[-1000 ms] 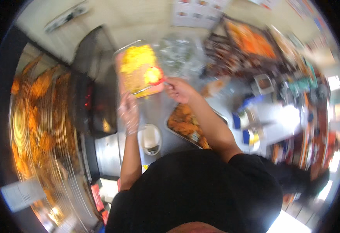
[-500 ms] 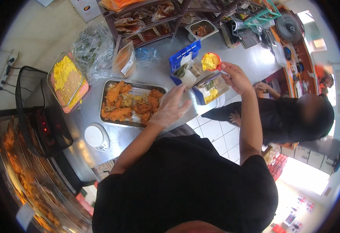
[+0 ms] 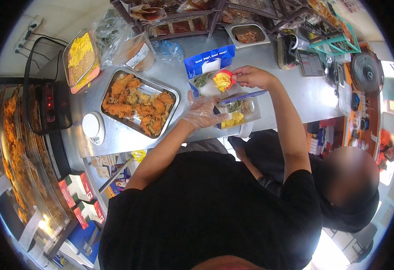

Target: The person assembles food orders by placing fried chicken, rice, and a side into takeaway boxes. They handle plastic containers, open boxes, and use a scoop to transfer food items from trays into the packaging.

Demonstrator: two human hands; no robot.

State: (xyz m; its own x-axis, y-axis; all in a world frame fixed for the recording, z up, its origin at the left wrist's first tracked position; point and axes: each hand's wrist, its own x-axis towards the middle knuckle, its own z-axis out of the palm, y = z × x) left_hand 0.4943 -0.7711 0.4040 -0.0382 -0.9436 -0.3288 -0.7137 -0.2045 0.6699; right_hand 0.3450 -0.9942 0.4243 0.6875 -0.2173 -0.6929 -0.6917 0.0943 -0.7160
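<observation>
My right hand [image 3: 254, 77] grips the handle of a red scoop [image 3: 229, 73], which is tilted above the far box. Yellow scrambled egg [image 3: 221, 82] fills the scoop. The far box [image 3: 209, 61] has its printed blue lid raised, and green leaves show inside. Beside it, nearer to me, stands a second open box [image 3: 251, 115] holding egg and other food in compartments. My left hand [image 3: 202, 111], in a clear plastic glove, has its fingers spread at the left side of the boxes. The fingertips reach the near box's edge; whether they press on it, I cannot tell.
A metal tray of fried chicken [image 3: 174, 96] lies left of the boxes, with a white scale [image 3: 93, 128] beyond it. Egg fills a tub [image 3: 81, 56] at the far left. Racks [image 3: 212, 20] stand behind. Another person [image 3: 347, 180] is at my right.
The filled scoop has come left and slightly down, over the far box. My left hand has shifted a little towards the boxes. The view has turned, and the other person appears closer.
</observation>
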